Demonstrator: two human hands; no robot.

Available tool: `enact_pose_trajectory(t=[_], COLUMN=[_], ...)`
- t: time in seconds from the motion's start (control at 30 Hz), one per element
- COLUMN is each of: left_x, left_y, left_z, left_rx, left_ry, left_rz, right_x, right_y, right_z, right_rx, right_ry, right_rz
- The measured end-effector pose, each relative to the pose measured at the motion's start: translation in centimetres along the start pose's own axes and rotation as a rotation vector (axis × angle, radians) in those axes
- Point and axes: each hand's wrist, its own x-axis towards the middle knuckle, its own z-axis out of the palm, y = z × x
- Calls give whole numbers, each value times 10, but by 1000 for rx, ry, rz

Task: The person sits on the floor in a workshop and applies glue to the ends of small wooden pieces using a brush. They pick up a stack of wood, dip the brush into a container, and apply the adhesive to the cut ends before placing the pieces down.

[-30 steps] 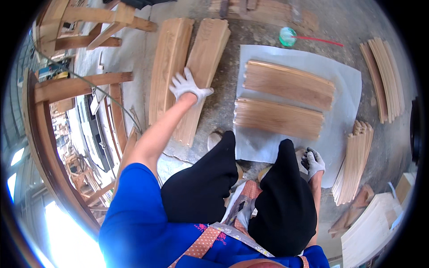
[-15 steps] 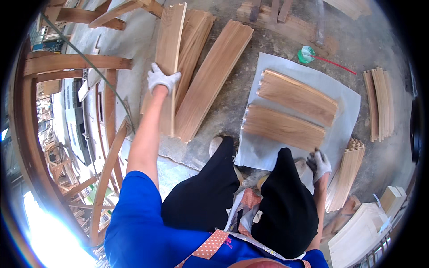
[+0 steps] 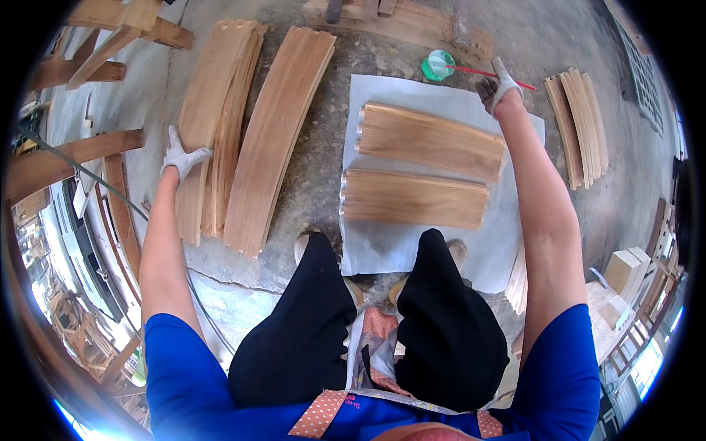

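The stack of curved wooden slats (image 3: 209,125) lay on the concrete floor (image 3: 309,184) at the person's left, its long boards running away from the body, and the left hand (image 3: 180,156) in a grey-white work glove was closed over the stack's near left edge, fingers wrapped onto the top board. Just beside it, to the right and touching along part of its length, lay a second curved panel (image 3: 276,136) of the same pale wood. Further right a sheet of white paper (image 3: 382,246) was spread on the floor, and on it lay two flat wooden panels (image 3: 426,140), one above the other with a narrow gap between them (both showing small tenons along their left ends). The right hand (image 3: 498,84), also gloved, was stretched out past the far edge of the paper, fingers curled near the red handle of a brush (image 3: 489,72) resting in a small green pot (image 3: 438,65); whether it actually gripped the handle could not be told. To the right of that hand, well apart from the paper, another pile of narrow slats (image 3: 581,121) lay on the floor. Curved timber frames (image 3: 73,151) stood at the left rim.
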Motion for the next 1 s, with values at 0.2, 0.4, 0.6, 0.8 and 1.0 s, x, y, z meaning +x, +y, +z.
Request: enact_pose_trajectory(t=[0.2, 0.4, 0.6, 0.8, 1.0], left_x=[-6, -48, -104, -147, -182], left_y=[-9, -5, 26, 23, 65], left_z=[-5, -24, -61, -67, -53], left_rx=[-227, -413, -849, -1476, -1734], left_ry=[51, 38, -293, -311, -152], left_rz=[27, 18, -213, -296, -142], right_x=[-1, -20, -40, -29, -10], right_y=[12, 14, 10, 33, 50], right_z=[14, 9, 4, 6, 20], right_rx=[-378, -934, -186, -261, -817], right_ry=[-168, -223, -211, -266, -215], right_rz=[-304, -743, -257, -181, -348])
